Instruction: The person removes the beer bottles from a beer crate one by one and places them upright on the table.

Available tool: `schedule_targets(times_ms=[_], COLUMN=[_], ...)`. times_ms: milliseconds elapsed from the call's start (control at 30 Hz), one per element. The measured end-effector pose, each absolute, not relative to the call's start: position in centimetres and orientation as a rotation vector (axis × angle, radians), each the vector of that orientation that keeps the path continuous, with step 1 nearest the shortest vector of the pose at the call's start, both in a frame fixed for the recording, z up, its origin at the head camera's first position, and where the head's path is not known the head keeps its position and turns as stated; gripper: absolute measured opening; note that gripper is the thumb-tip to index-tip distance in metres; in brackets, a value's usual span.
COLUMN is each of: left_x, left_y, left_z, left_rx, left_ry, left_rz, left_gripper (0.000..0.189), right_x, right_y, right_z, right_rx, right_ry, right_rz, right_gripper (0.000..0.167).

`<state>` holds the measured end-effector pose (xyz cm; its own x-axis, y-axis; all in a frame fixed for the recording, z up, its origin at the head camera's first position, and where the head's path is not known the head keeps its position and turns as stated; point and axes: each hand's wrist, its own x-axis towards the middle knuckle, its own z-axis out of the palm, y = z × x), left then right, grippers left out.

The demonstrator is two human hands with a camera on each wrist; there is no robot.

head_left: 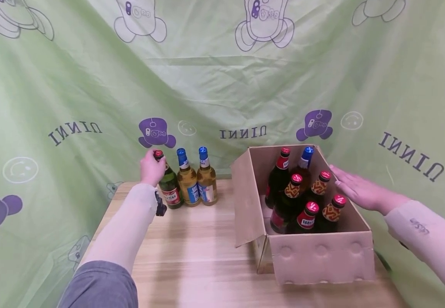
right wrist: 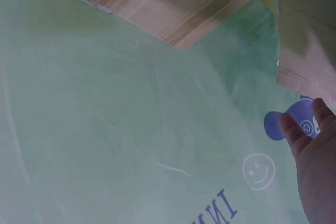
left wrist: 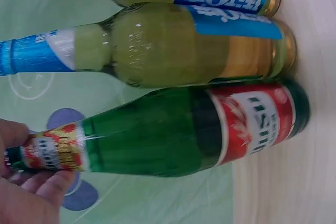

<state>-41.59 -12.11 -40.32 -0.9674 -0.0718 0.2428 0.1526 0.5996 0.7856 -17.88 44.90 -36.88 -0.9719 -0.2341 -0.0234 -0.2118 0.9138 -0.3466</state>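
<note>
My left hand (head_left: 154,168) grips the neck of a green beer bottle (head_left: 171,192) with a red cap and red label. In the left wrist view the fingers curl round the foil neck of this green bottle (left wrist: 152,135), which tilts slightly against the bottle beside it. Two clear bottles of yellowish beer with blue caps, a nearer one (head_left: 188,184) and a farther one (head_left: 207,184), stand to its right. My right hand (head_left: 355,186) lies with straight fingers along the right side of an open cardboard box (head_left: 322,256). The right wrist view shows that hand (right wrist: 320,161) by the box edge.
Inside the box stand several dark bottles, mostly red-capped, such as this one (head_left: 307,218), and one blue-capped bottle (head_left: 306,158). Box flaps (head_left: 247,201) stick out at the left and front. The wooden table (head_left: 207,256) ends at a green printed curtain (head_left: 207,85).
</note>
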Motion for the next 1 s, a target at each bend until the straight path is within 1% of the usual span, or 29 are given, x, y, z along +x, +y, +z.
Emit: schedule_targets(times_ms=[133, 233, 367, 500, 667, 800, 900, 1000], left_x=[-41.3, -39.7, -36.2, -32.3, -27.2, -23.8, -22.5, -22.1], left_y=[-11.8, -9.8, -4.7, 0.7, 7.2, 11.8, 14.0, 15.3], left_z=[-39.2, -37.0, -33.7, -32.0, -32.2, -33.7, -35.0, -36.2], left_rx=[-0.077, -0.164, -0.449, -0.765, -1.094, -1.365, -1.483, -1.538], left_ry=[-2.520, -2.382, -2.257, -2.320, -2.522, -2.683, -2.788, -2.892], left_rz=[-1.326, -1.304, -1.339, -1.501, -1.609, -1.537, -1.489, -1.437], left_gripper=[0.049, 0.052, 0.048, 0.044, 0.041, 0.042, 0.044, 0.045], right_x=[-18.1, -18.1, -17.9, -17.7, -17.7, -17.8, -18.0, -18.0], right_y=[44.5, 44.3, 44.2, 44.3, 44.7, 45.1, 45.1, 45.0], right_z=[-36.1, -35.8, -35.7, -35.8, -36.5, -36.5, -36.4, -36.5], right_rx=[-0.346, -0.334, -0.327, -0.319, -0.333, -0.329, -0.334, -0.339], right_ry=[3.013, 3.004, 3.007, 3.012, 3.010, 3.020, 3.028, 3.026], right_rz=[-0.442, -0.429, -0.445, -0.416, -0.435, -0.440, -0.431, -0.424], right_gripper=[0.060, 0.061, 0.061, 0.061, 0.060, 0.059, 0.060, 0.060])
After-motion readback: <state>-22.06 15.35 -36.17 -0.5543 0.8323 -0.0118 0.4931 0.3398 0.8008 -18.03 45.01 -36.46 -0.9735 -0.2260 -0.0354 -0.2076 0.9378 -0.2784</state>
